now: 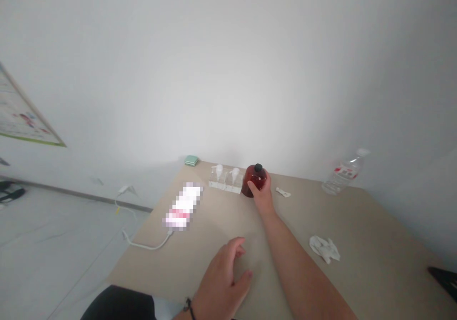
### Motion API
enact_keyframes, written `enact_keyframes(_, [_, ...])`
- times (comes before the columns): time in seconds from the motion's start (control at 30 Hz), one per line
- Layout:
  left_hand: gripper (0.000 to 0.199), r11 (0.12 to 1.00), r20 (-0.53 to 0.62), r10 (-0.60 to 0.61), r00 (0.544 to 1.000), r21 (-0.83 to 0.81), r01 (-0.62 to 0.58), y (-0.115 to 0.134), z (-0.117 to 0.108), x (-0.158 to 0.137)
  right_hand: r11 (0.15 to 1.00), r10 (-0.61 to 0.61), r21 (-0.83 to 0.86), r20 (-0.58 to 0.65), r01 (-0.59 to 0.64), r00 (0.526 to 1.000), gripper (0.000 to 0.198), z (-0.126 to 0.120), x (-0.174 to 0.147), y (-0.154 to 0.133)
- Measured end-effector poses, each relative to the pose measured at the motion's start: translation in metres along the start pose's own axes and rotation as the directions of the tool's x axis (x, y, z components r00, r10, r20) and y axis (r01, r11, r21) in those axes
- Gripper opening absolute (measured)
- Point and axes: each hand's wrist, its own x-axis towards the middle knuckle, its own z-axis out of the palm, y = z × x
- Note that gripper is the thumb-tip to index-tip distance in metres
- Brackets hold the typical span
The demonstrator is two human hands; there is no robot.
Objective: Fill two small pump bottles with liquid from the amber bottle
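My right hand (263,194) reaches to the far side of the beige table (374,263) and is wrapped around a dark red bottle with a black cap (253,179), which stands upright. Just left of the bottle stand two small clear pump bottles (225,178). My left hand (223,275) rests near the table's front edge, fingers loosely apart, holding nothing. A dark bracelet sits on its wrist.
A blurred-out phone (183,205) with a white cable (144,245) lies at the left. A green case (191,160) sits at the back corner. A small white piece (283,193), a crumpled tissue (324,248) and a clear water bottle (344,172) lie to the right.
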Motion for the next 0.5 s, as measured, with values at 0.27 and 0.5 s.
enact_keyframes(0.27, [0.058, 0.999, -0.005, 0.033, 0.999, 0.019, -0.033, -0.001, 0.001, 0.0, 0.999, 0.034, 0.006, 0.048, -0.034, 0.998, 0.097, -0.001, 0.002, 0.003])
enact_keyframes(0.5, [0.059, 0.993, -0.006, 0.08, 0.997, 0.084, -0.079, 0.007, -0.006, -0.004, 0.983, 0.148, 0.113, -0.04, -0.143, 0.988, 0.092, -0.009, 0.0, 0.01])
